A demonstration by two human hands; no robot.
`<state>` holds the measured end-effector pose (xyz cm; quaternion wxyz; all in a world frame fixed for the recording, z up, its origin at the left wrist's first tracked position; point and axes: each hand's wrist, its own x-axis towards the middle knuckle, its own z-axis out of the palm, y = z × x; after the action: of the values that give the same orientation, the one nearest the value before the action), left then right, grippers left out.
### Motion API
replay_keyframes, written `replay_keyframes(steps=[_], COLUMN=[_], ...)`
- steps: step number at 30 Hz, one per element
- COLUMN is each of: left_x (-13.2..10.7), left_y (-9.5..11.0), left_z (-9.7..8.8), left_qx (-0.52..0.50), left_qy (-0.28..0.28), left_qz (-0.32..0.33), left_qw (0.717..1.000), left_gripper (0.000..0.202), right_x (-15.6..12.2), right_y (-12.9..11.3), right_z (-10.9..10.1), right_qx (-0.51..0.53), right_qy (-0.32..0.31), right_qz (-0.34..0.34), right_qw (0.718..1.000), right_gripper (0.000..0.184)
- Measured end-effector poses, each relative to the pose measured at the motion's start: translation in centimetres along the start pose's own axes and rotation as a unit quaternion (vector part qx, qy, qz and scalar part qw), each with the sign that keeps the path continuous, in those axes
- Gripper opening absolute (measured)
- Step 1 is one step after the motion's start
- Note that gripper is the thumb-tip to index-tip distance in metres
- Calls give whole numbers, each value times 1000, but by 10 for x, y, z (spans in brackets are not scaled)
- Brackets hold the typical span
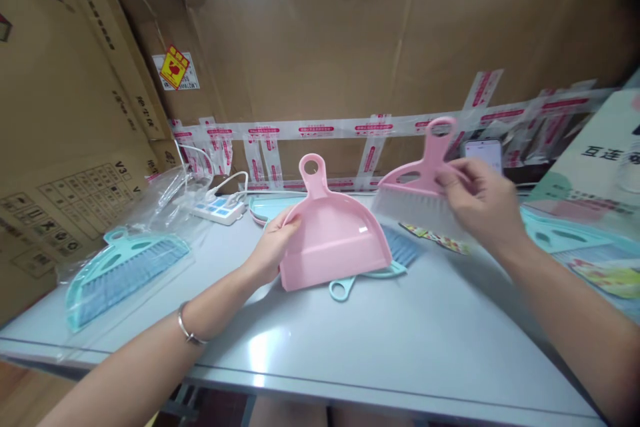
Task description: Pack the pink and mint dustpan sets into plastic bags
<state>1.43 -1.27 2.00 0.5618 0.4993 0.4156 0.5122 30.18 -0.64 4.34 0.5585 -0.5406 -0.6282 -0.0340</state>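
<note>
At nine o'clock on our glossy pale counter [430,347] we see a clear plastic bag [160,220] holding a fan-shaped turquoise brush with blue bristles [131,280]. Mid-counter, our left hand [273,243] has its fingers closed on the left edge of a pink plastic dustpan with a ring handle [333,227], thumb inside the pan. At two o'clock our right hand [477,203] pinches a pink plastic brush with pale bristles [425,170] between thumb and fingers, beside its handle. A large brown cardboard box [320,40] stands beyond, at twelve.
</note>
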Motion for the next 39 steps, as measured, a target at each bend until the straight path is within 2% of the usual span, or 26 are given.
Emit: replay_keyframes(steps=[3, 5, 6, 8, 10, 12, 14, 17, 21, 24, 28, 30, 32, 34, 36, 37, 39], left_x=[-4, -6, -6, -6, -6, -7, -9, -12, -16, -17, -17, -17, -18, -19, -21, -21, -23], left_y=[-1, -2, -2, -4, -5, -6, -8, -10, -10, -8, -8, -9, -11, -12, -13, -14, -14], left_z=[4, 5, 5, 6, 7, 9, 12, 16, 19, 20, 20, 20, 19, 19, 19, 20, 21], left_qx=[5, 5, 3, -5, -8, -3, 9, 33, 61, 56, 41, 40, 47, 60, 74, 79, 84], left_qy=[2, -7, -16, -35, -48, -55, -61, -93, -139, -138, -131, -128, -135, -155, -183, -195, -211], left_qz=[-57, -74, -78, -87, -89, -74, -56, -38, -36, -28, -12, -18, -27, -31, -36, -42, -55], left_qw=[998, 997, 997, 996, 995, 996, 997, 994, 988, 988, 990, 991, 989, 986, 980, 977, 972], left_gripper=[34, 37, 40, 46, 45, 40, 39, 43, 47, 47, 46, 47, 47, 47, 45, 45, 44], right_x=[3, 4, 4, -2, -14, -28, -42, -54, -58, -59, -58, -55, -49, -44, -40, -38, -38], right_y=[-13, -22, -27, -37, -47, -55, -60, -64, -66, -66, -63, -62, -60, -60, -61, -62, -64], right_z=[-6, -9, -9, -7, 1, 13, 26, 40, 47, 49, 52, 51, 49, 45, 42, 41, 40], right_qx=[150, 258, 293, 323, 308, 267, 224, 179, 124, 91, 33, 25, 58, 125, 174, 183, 180], right_qy=[127, 158, 152, 79, -32, -145, -213, -231, -187, -155, -71, -49, -68, -161, -291, -342, -390], right_qz=[49, 76, 95, 141, 168, 167, 144, 105, 31, -51, -166, -174, -103, 30, 145, 179, 215], right_qw=[979, 950, 939, 932, 936, 938, 940, 951, 974, 982, 983, 983, 991, 979, 930, 904, 877], right_gripper=[20, 20, 20, 24, 29, 32, 28, 23, 20, 21, 38, 45, 50, 55, 52, 49, 44])
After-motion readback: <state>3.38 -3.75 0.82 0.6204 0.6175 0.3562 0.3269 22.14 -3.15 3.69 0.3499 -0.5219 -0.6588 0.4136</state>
